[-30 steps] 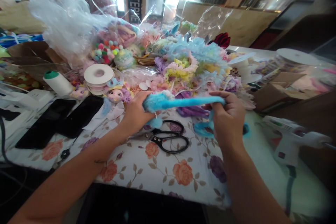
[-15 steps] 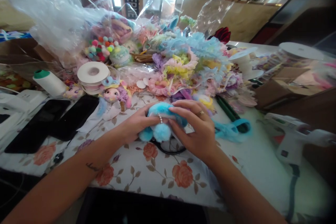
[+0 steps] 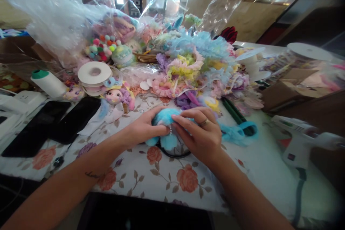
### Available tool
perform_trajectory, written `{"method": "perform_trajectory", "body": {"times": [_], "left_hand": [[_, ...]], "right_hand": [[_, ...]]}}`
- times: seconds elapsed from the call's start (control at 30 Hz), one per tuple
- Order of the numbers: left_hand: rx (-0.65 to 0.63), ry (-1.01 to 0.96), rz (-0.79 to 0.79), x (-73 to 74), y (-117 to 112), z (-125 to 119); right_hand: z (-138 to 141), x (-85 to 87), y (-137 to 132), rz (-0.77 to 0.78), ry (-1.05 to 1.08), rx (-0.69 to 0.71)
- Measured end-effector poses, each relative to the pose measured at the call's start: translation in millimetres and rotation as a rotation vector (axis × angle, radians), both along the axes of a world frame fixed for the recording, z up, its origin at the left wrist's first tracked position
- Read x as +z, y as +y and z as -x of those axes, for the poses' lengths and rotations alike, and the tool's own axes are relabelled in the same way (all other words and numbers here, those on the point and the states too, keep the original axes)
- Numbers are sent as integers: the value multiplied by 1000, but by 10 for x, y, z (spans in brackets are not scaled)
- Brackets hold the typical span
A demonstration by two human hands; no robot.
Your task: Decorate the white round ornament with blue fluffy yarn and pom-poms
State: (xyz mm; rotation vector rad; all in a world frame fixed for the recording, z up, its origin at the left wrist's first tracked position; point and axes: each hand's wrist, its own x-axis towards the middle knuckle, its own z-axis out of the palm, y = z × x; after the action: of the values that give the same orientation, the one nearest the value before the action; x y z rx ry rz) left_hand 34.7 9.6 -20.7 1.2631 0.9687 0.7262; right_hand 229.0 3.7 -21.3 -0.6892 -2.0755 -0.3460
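Note:
A fluffy light-blue plush piece (image 3: 164,118) with a short string of white pearl beads lies between both hands, just above the flowered tablecloth (image 3: 167,176). My left hand (image 3: 142,127) grips its left side with curled fingers. My right hand (image 3: 201,134), a ring on one finger, pinches its right side by the beads. Black scissors (image 3: 172,152) lie mostly hidden under the hands. A loose strip of blue fluffy trim (image 3: 238,132) lies just right of my right hand.
A heap of pastel ruffled trims (image 3: 194,63) fills the table's far middle. A white ribbon spool (image 3: 94,73), a thread cone (image 3: 48,82) and small doll heads (image 3: 117,95) sit at the left. Two black phones (image 3: 54,122) lie near left. A white glue gun (image 3: 296,140) rests at right.
A second ago the hands stretched a long blue fluffy strip between them. The right hand has come in to the left, and both now clasp the bunched blue plush piece lower over the scissors.

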Motion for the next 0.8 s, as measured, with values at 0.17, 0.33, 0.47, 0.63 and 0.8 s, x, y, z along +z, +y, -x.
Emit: {"method": "perform_trajectory", "body": {"times": [0.17,0.33,0.47,0.63,0.8], "left_hand": [[-25,-35,-36,-20,20,17],[-73,-89,-60,-20,23,14],[-19,-123,-54,-56,20,-21],[49,-216,71,-53,-6,-62],[100,-284,251,-25,-19,-59]], "right_hand": [[18,-33,-12,97,90,0],[54,-70,-25,205,205,-12],[57,-58,-26,254,229,-16],[61,-33,-38,296,248,-17],[62,-29,-50,308,254,-1]]}}
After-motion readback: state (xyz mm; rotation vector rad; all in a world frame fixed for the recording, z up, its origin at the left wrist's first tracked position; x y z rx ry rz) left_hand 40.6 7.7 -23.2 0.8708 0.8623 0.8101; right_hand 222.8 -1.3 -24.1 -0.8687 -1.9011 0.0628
